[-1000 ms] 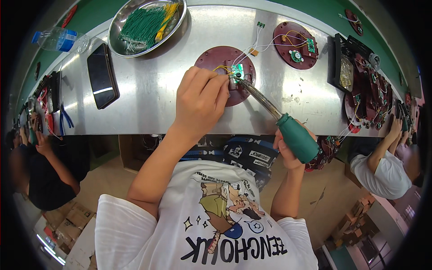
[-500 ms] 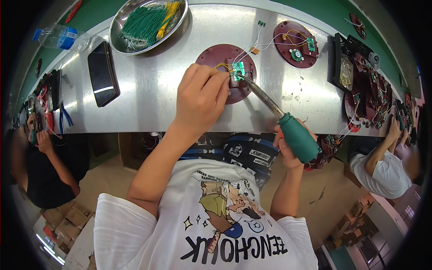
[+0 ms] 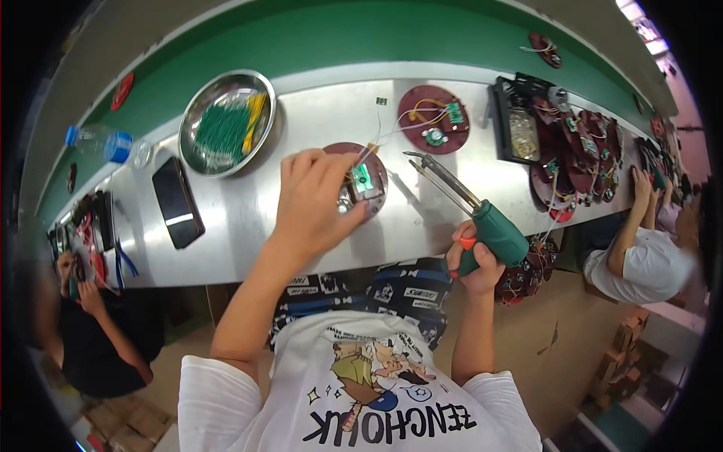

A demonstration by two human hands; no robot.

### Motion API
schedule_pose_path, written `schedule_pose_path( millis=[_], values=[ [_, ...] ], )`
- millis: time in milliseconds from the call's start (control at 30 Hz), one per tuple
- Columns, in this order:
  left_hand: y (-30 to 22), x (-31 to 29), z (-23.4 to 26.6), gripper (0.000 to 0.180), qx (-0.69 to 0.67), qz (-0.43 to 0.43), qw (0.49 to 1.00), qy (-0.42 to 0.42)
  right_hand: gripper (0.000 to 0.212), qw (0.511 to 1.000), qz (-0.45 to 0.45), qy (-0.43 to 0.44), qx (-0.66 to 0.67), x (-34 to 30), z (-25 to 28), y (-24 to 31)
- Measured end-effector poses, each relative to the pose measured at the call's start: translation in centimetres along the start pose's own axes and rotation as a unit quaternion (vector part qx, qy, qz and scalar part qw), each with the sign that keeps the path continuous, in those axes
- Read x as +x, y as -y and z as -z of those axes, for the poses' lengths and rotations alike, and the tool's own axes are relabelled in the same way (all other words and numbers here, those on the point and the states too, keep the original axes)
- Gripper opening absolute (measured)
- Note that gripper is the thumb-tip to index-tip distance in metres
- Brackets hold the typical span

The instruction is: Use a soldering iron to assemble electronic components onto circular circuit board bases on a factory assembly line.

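A round maroon plate (image 3: 379, 197) lies on the metal bench with a small green circuit board (image 3: 362, 178) and thin wires on it. My left hand (image 3: 312, 200) spans it, fingers at its far side and thumb at its near right, gripping it. The left fingers and palm cover much of the plate. In my right hand (image 3: 476, 264) is a green-handled soldering gun (image 3: 501, 233), a finger by its red trigger. Its metal tip points up and left, apart from the plate. White wires run from the plate toward a tiny green board (image 3: 382, 101).
Another wired maroon plate (image 3: 413, 135) lies farther back. A metal bowl (image 3: 265, 143) holds green and yellow wires; beside it are a phone (image 3: 178, 202) and plastic bottle (image 3: 102, 143). A black stand (image 3: 503, 120) and piled plates (image 3: 580, 162) sit right. People work at both sides.
The soldering gun's tip has lifted off the circuit board and moved right. My left hand went from pinching at the wires to spanning the plate. The whole view has shifted.
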State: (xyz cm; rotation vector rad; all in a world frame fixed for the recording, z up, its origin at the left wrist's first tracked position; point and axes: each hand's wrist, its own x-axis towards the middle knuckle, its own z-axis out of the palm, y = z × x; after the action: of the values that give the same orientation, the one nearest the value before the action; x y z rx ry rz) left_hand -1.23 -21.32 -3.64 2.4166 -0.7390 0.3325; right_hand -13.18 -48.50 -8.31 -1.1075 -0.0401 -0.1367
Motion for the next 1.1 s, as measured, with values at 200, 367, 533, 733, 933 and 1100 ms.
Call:
schedule_pose_path(
  millis=[200,367,533,733,933,1100],
  values=[
    [2.5,11.1,-1.8,0.053,0.181,0.009,0.973,-0.140,0.034,0.985,0.102,-0.141,-0.017,0.3,1.9,2.1],
    [-2.9,15.4,-7.7,0.042,0.036,-0.024,0.995,0.085,0.034,0.969,0.121,-0.217,0.000,-0.9,2.6,2.3],
    [0.4,11.1,-6.8,0.035,-0.056,-0.067,0.993,0.075,0.033,0.977,0.111,-0.183,0.007,-2.8,2.8,1.5],
    [2.7,0.6,-1.4,0.025,-0.033,-0.072,0.997,-0.014,0.030,0.981,0.128,-0.123,-0.083,-2.6,1.0,0.8],
    [4.6,-1.9,3.3,0.023,-0.065,-0.028,0.995,-0.068,0.032,0.990,0.100,-0.050,-0.090,0.8,-2.5,-1.5],
    [10.9,1.9,6.1,0.015,0.018,0.089,0.981,-0.172,0.033,0.993,0.083,-0.061,-0.056,1.7,-3.6,-1.8]
  ],
)
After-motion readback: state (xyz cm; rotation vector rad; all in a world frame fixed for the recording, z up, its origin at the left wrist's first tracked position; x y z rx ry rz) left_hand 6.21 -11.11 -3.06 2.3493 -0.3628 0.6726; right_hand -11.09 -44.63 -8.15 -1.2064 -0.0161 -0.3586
